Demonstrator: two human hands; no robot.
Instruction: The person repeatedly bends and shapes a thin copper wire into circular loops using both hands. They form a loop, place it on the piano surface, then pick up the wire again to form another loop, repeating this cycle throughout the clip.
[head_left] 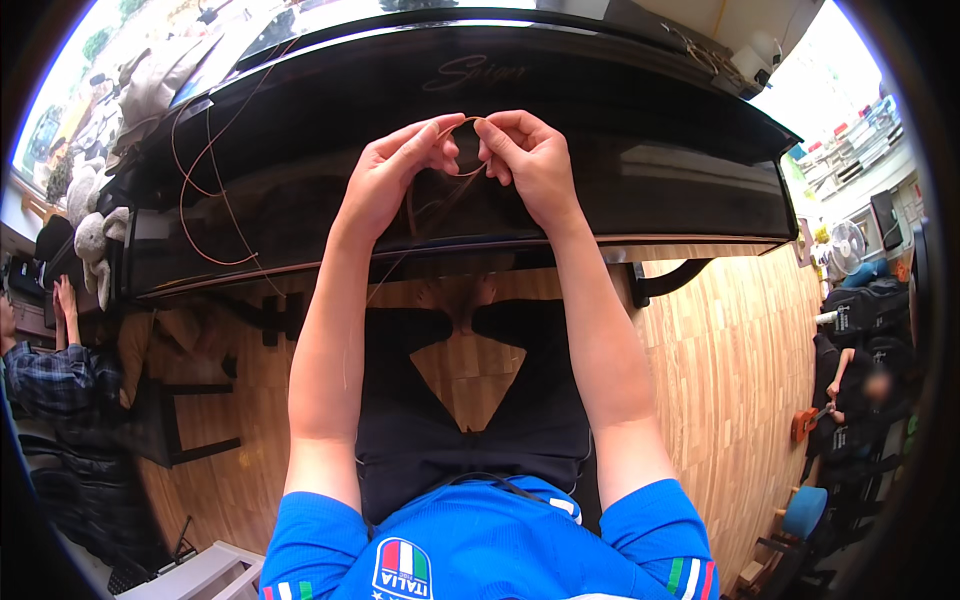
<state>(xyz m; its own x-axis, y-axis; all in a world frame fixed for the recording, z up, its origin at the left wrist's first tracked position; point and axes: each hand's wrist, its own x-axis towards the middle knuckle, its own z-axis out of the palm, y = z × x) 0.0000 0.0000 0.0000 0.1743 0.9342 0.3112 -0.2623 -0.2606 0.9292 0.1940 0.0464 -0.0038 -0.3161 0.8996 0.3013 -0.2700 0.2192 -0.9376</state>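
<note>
A thin copper-coloured string (pixel 465 172) is bent into a small loop between my hands, above a glossy black piano (pixel 690 180). My left hand (pixel 400 175) pinches the left side of the loop with thumb and fingers. My right hand (pixel 525 170) pinches the top and right side of the same loop, its thumb over the string. More thin string (pixel 184 200) lies in wide curls on the piano at the left, trailing down over its front edge.
Grey plush toys (pixel 92 240) sit at the piano's left end. A person in plaid (pixel 55 370) is at the far left, beside a dark chair (pixel 205 445). At the right are a person with a small orange guitar (pixel 803 422), a fan (pixel 845 245) and a blue stool (pixel 805 510).
</note>
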